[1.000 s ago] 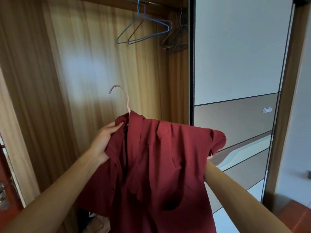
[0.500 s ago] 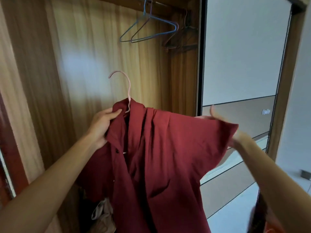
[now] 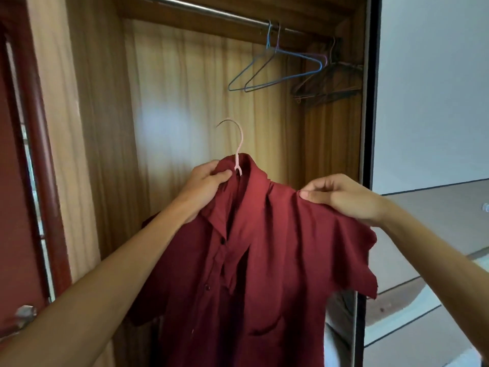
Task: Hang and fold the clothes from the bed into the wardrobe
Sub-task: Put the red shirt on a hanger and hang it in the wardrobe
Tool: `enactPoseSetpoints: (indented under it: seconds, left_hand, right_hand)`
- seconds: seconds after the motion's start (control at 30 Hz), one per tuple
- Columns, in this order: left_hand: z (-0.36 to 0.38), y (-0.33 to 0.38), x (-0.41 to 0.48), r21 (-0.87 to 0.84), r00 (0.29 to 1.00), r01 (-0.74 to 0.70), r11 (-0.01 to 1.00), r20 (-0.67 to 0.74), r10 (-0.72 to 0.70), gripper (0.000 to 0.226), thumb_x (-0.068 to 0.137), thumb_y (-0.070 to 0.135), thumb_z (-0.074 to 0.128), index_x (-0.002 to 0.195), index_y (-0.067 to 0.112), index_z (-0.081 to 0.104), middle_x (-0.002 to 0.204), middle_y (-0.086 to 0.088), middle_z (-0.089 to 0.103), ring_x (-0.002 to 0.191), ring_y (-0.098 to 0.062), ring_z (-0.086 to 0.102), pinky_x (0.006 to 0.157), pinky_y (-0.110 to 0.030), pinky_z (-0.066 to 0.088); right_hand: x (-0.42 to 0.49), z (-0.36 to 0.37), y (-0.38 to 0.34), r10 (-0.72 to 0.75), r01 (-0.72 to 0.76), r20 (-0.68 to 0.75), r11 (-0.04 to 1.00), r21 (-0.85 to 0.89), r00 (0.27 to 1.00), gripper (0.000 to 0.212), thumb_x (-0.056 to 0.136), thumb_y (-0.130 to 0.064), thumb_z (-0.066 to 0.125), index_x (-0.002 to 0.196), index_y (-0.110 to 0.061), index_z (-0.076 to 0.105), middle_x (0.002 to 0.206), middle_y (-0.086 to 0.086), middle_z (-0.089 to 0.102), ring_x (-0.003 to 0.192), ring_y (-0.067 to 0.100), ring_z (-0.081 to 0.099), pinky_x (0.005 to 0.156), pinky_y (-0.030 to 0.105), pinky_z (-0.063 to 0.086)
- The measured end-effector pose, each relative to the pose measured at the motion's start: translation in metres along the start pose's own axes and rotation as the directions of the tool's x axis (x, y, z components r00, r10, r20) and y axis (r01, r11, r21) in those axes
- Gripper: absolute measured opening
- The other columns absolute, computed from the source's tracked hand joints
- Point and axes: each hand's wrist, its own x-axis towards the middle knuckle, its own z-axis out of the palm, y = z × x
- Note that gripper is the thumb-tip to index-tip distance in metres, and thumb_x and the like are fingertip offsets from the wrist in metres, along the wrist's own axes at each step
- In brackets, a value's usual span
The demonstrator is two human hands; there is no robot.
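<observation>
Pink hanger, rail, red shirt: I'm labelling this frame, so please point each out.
Pink hanger (image 3: pixel 237 161): head view, hook stem.
Rail (image 3: pixel 211 11): head view, bare middle stretch.
Red shirt (image 3: pixel 277 247): head view, chest panel.

The shirt in the middle of the frame is thin, matt, dark red cloth, soft and creased, and the pink hanger rising from its collar looks like smooth coated wire. Behind it the wardrobe back panel is wood-grain board with a satin sheen and a pale patch of glare, while the rail at the top is dull-shining metal carrying thin, smooth blue hangers. The sliding door at the right is smooth and matt, the red door at the left semi-glossy, its handle shiny metal.
</observation>
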Motion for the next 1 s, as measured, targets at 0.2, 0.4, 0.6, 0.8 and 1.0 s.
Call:
enactPoseSetpoints:
  seconds: [0.2, 0.4, 0.6, 0.8, 1.0]
  left_hand:
    - [-0.026, 0.008, 0.051, 0.447, 0.980, -0.044, 0.893, -0.154, 0.126, 0.042, 0.094, 0.049, 0.058, 0.131, 0.028, 0.056, 0.117, 0.012, 0.061, 0.100, -0.008, 0.058, 0.080, -0.020, 0.041]
    - [-0.045, -0.001, 0.112, 0.708, 0.947, -0.118, 0.696, -0.129, 0.293, 0.078, 0.083, 0.045, 0.075, 0.147, 0.021, 0.038, 0.134, -0.002, 0.058, 0.120, -0.021, 0.057, 0.101, -0.033, 0.046]
    - [-0.062, 0.020, 0.177, 0.792, 0.808, -0.213, 0.572, -0.187, 0.559, 0.057, 0.089, 0.007, 0.070, 0.140, 0.019, 0.049, 0.130, -0.007, 0.061, 0.113, -0.024, 0.063, 0.104, -0.041, 0.050]
    - [-0.074, 0.051, 0.226, 0.780, 0.836, -0.204, 0.592, -0.176, 0.520, 0.050, 0.102, 0.038, 0.049, 0.149, 0.024, 0.039, 0.144, -0.004, 0.053, 0.130, -0.024, 0.051, 0.109, -0.034, 0.040]
    - [-0.063, 0.064, 0.270, 0.578, 0.906, -0.249, 0.777, -0.144, 0.398, 0.090, 0.076, 0.089, 0.024, 0.151, 0.041, 0.032, 0.151, 0.008, 0.046, 0.137, -0.014, 0.044, 0.118, -0.042, 0.032]
  right_hand:
    - [0.085, 0.017, -0.021, 0.031, 0.008, -0.139, 0.963, 0.271, 0.990, 0.015, 0.093, -0.012, 0.066, 0.086, -0.004, 0.077, 0.079, 0.007, 0.076, 0.073, 0.018, 0.071, 0.063, 0.025, 0.058]
    - [0.173, 0.021, -0.066, 0.081, 0.011, -0.148, 0.846, 0.532, 0.986, 0.021, 0.084, 0.010, 0.058, 0.102, 0.015, 0.068, 0.106, 0.030, 0.069, 0.096, 0.040, 0.069, 0.085, 0.051, 0.058]
    - [0.251, 0.015, -0.110, -0.136, 0.177, -0.113, 0.763, 0.622, 0.984, 0.031, 0.087, 0.014, 0.046, 0.111, 0.013, 0.065, 0.110, 0.026, 0.068, 0.090, 0.031, 0.067, 0.071, 0.032, 0.060]
    - [0.312, 0.018, -0.139, -0.285, 0.369, -0.233, 0.726, 0.580, 0.930, 0.016, 0.094, -0.006, 0.062, 0.094, 0.008, 0.070, 0.081, 0.017, 0.069, 0.067, 0.022, 0.065, 0.062, 0.027, 0.057]
    - [0.354, 0.015, -0.162, -0.320, 0.432, -0.293, 0.713, 0.552, 0.901, 0.016, 0.082, -0.012, 0.069, 0.085, 0.003, 0.071, 0.074, 0.013, 0.068, 0.068, 0.022, 0.066, 0.065, 0.033, 0.054]
